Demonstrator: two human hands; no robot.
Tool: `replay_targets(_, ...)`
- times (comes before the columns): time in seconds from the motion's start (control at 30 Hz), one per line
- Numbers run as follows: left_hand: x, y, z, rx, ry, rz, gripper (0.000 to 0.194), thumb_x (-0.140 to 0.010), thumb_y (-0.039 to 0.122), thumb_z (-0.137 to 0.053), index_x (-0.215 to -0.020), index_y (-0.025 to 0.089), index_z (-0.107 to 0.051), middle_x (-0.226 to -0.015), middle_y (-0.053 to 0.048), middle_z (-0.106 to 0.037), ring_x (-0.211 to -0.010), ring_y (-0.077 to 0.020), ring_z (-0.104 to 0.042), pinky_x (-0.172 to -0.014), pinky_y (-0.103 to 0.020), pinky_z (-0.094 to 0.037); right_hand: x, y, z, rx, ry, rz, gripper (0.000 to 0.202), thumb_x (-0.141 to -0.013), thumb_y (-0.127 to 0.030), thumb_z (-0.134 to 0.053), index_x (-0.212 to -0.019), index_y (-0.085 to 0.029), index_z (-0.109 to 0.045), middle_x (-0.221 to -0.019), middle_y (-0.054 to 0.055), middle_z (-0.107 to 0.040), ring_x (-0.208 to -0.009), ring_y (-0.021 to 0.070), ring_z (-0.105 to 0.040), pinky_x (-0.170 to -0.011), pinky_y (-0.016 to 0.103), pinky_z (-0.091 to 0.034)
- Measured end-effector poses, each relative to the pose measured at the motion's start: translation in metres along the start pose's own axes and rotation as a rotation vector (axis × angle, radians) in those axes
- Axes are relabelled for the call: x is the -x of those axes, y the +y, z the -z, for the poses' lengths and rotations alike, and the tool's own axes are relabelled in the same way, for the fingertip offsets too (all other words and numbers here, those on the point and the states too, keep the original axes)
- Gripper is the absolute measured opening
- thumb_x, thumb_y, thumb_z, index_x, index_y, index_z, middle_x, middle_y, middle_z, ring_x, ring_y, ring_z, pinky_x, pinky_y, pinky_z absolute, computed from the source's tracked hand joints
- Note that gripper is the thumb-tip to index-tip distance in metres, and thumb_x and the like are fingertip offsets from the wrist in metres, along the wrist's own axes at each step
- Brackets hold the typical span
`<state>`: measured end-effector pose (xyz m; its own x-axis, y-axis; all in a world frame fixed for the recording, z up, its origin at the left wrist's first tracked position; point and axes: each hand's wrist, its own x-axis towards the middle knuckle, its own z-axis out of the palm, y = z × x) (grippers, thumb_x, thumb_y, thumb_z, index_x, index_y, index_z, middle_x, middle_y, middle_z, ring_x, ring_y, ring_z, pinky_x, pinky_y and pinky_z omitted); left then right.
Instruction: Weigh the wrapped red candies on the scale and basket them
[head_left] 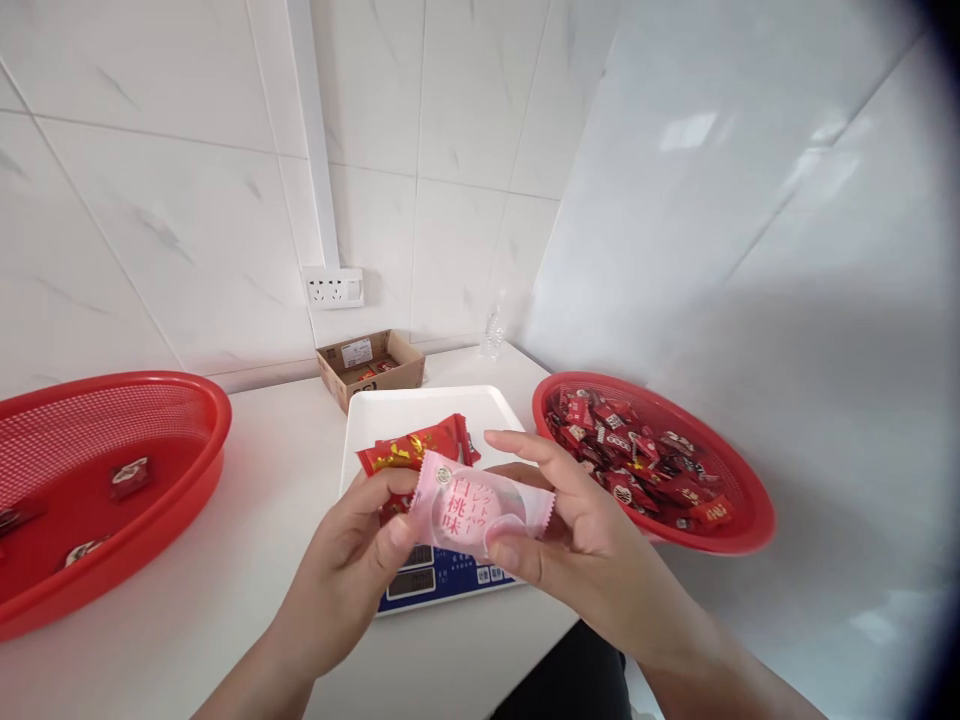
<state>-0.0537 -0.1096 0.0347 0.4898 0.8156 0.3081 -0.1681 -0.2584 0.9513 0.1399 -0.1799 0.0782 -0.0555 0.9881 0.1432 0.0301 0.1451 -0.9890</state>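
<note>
A pink wrapped sweet (469,510) with a printed label is held up between both hands. My left hand (349,550) pinches its left end between thumb and fingers. At its right end, my right hand (581,540) grips it with the thumb in front and the index finger stretched out above. Behind the sweet stands a white electronic scale (420,402) with a blue panel. Red and gold packets (420,445) lie on its tray, partly hidden by the pink sweet and my left hand.
On the right, a red plastic basket (761,515) holds many red packets. Another red basket (217,420) at the left has a few. A cardboard box (405,375) and a clear plastic bottle (493,332) stand by the tiled wall, below a socket (334,288).
</note>
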Motion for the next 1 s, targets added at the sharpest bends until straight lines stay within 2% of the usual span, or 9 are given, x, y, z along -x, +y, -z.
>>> replay_targets(0.1, 0.0, 0.004, -0.003, -0.092, -0.024, -0.005, 0.033, -0.091, 0.055, -0.06, -0.1, 0.028, -0.077, -0.104, -0.004, -0.074, -0.091, -0.0206, -0.064, -0.078, -0.028, -0.051, -0.001, 0.0, -0.002, -0.05, -0.02, -0.032, 0.055, -0.081, -0.033, -0.078, -0.131, -0.035, -0.054, -0.114, 0.004, -0.071, -0.093, 0.02, -0.072, -0.08, 0.034, -0.06)
replay_targets(0.2, 0.002, 0.006, -0.006, -0.091, -0.021, 0.023, 0.029, -0.093, 0.05, -0.059, -0.096, 0.027, -0.077, -0.1, -0.004, -0.073, -0.09, -0.0207, -0.063, -0.076, -0.028, -0.05, -0.001, 0.003, -0.002, -0.091, -0.018, -0.029, 0.053, -0.083, -0.035, -0.078, -0.13, -0.036, -0.054, -0.11, 0.003, -0.073, -0.096, 0.0198, -0.073, -0.082, 0.033, -0.06)
replay_targets(0.37, 0.01, 0.004, -0.005, -0.176, 0.064, 0.002, 0.031, -0.093, 0.046, -0.059, -0.075, 0.022, -0.069, -0.078, -0.004, -0.063, -0.076, -0.0203, -0.056, -0.068, -0.03, -0.047, 0.0, 0.007, -0.004, -0.116, -0.015, -0.017, 0.046, -0.086, -0.039, -0.075, -0.127, -0.035, -0.056, -0.104, 0.003, -0.075, -0.097, 0.0198, -0.073, -0.086, 0.034, -0.061)
replay_targets(0.47, 0.014, 0.004, -0.005, -0.244, 0.118, -0.049, 0.033, -0.093, 0.042, -0.06, -0.067, 0.021, -0.063, -0.075, -0.003, -0.061, -0.074, -0.0198, -0.056, -0.067, -0.03, -0.047, 0.002, 0.01, -0.005, -0.095, -0.023, -0.005, 0.046, -0.087, -0.04, -0.074, -0.13, -0.035, -0.056, -0.105, 0.003, -0.075, -0.094, 0.0188, -0.073, -0.083, 0.032, -0.061)
replay_targets(0.57, 0.014, 0.006, -0.007, -0.263, 0.148, -0.092, 0.033, -0.094, 0.039, -0.06, -0.066, 0.021, -0.063, -0.075, -0.003, -0.063, -0.072, -0.0187, -0.058, -0.066, -0.029, -0.046, 0.006, 0.011, -0.005, -0.037, -0.038, -0.001, 0.053, -0.085, -0.04, -0.076, -0.134, -0.039, -0.054, -0.111, 0.003, -0.074, -0.094, 0.0185, -0.073, -0.079, 0.03, -0.062)
replay_targets(0.73, 0.014, 0.01, -0.006, -0.209, 0.132, -0.074, 0.029, -0.094, 0.041, -0.059, -0.073, 0.022, -0.069, -0.077, -0.003, -0.065, -0.076, -0.0193, -0.058, -0.068, -0.028, -0.047, 0.014, 0.009, -0.006, 0.001, -0.113, -0.018, 0.07, -0.082, -0.032, -0.08, -0.143, -0.041, -0.047, -0.137, 0.004, -0.062, -0.118, 0.0209, -0.066, -0.096, 0.035, -0.058)
replay_targets(1.0, 0.011, 0.016, -0.005, -0.026, 0.077, -0.025, 0.031, -0.095, 0.043, -0.059, -0.076, 0.023, -0.072, -0.075, 0.0, -0.065, -0.071, -0.0145, -0.057, -0.063, -0.021, -0.047, 0.016, 0.01, -0.007, 0.188, -0.027, 0.16, 0.069, -0.081, -0.03, -0.081, -0.136, -0.055, -0.048, -0.139, -0.005, -0.06, -0.121, 0.0161, -0.064, -0.099, 0.03, -0.055)
